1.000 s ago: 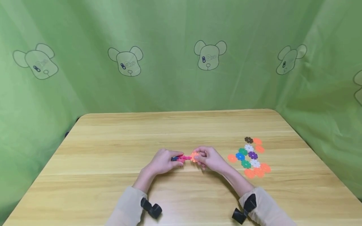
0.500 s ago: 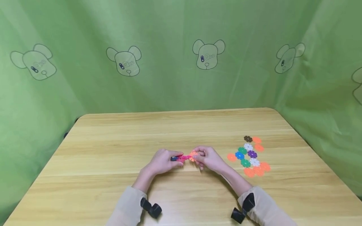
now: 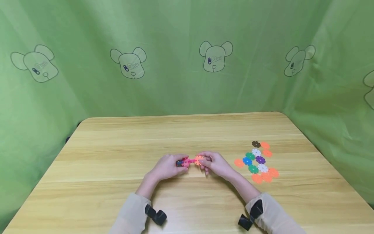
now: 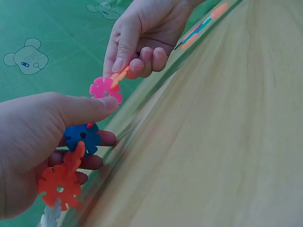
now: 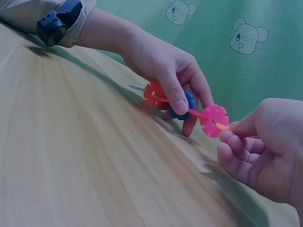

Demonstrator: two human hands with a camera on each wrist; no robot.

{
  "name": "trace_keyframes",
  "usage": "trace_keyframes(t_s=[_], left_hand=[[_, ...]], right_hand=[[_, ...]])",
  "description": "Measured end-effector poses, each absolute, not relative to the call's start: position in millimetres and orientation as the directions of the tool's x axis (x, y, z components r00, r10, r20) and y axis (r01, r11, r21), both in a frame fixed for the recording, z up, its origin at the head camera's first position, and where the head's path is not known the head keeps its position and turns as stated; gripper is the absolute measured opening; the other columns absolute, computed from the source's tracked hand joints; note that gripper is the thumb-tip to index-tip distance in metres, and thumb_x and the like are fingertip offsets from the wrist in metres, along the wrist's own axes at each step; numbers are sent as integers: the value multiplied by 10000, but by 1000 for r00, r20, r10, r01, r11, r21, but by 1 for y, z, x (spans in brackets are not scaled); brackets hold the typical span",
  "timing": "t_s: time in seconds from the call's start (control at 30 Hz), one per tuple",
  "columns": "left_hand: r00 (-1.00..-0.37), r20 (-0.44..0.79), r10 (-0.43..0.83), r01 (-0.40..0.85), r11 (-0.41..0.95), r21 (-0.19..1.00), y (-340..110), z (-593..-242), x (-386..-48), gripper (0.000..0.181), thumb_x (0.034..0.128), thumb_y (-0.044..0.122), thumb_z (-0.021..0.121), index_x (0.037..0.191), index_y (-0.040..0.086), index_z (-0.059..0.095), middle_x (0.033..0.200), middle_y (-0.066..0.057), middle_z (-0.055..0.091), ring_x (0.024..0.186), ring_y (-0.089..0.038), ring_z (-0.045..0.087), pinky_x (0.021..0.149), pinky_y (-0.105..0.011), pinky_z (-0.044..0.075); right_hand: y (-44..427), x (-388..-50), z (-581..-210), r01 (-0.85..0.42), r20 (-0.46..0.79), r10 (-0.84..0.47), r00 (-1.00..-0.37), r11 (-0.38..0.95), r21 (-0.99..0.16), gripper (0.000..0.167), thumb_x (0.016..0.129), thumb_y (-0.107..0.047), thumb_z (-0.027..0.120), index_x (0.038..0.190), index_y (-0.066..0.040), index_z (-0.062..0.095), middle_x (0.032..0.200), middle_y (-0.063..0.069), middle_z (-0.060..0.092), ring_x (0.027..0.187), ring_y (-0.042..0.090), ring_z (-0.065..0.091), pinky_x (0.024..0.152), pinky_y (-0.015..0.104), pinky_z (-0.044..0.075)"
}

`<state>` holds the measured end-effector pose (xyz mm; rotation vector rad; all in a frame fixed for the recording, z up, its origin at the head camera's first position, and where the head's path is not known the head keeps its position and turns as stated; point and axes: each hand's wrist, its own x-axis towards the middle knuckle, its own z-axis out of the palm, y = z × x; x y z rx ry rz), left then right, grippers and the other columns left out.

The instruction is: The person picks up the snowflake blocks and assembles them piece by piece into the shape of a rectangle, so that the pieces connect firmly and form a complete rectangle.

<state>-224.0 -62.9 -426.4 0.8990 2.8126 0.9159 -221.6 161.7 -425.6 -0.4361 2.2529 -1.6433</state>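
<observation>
A chain of interlocking snowflake discs runs between the two hands above the table. My left hand (image 3: 166,167) grips it with thumb and fingers around the blue disc (image 4: 81,138) and a red one mostly hidden. Behind that grip, an orange-red disc (image 4: 59,184) and a white disc (image 4: 50,215) trail from the chain. A pink disc (image 5: 214,119) stands out at the other end, near the left thumb tip. My right hand (image 3: 217,165) pinches an orange disc (image 3: 199,159), which meets the pink disc's edge; how deeply they are slotted I cannot tell.
Loose discs lie flat on the wooden table (image 3: 117,136) to the right: several orange ones (image 3: 266,177), a purple (image 3: 260,159), a blue (image 3: 247,161), a brown (image 3: 256,144), green (image 3: 253,169) and white ones (image 3: 263,168). Green curtain (image 3: 175,87) surrounds the table's back and sides.
The held chain has turned slightly and more of its pink part shows beside the left fingers. My right hand has shifted a little left with the orange disc. The loose discs stay put.
</observation>
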Motion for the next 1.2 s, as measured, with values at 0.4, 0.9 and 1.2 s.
trace_keyframes(t_s=[0.4,0.9,1.2], left_hand=[[-827,148,542,525,650,549,-57,-423,-223,457,833,277,689,1236,82,597,1163,-79,627,1032,-222,572,884,-382,447],[-807,203,554,546,571,613,-51,-425,-219,398,850,215,673,1219,79,606,1117,-74,649,887,-126,605,768,-253,486],[-819,182,544,524,583,621,-54,-424,-219,404,848,228,676,1211,62,609,1102,-81,651,851,-125,587,750,-277,480]], right_hand=[[154,-221,-428,0,-88,-443,-892,195,-981,307,893,-7,560,1155,103,447,746,158,615,566,179,557,540,295,519],[143,-219,-430,34,-88,-421,-903,133,-990,259,865,-14,596,1057,74,445,725,152,636,539,156,569,529,285,523],[159,-226,-429,-17,-65,-350,-935,228,-974,298,858,-45,622,1074,126,507,819,159,629,654,196,579,598,304,533]])
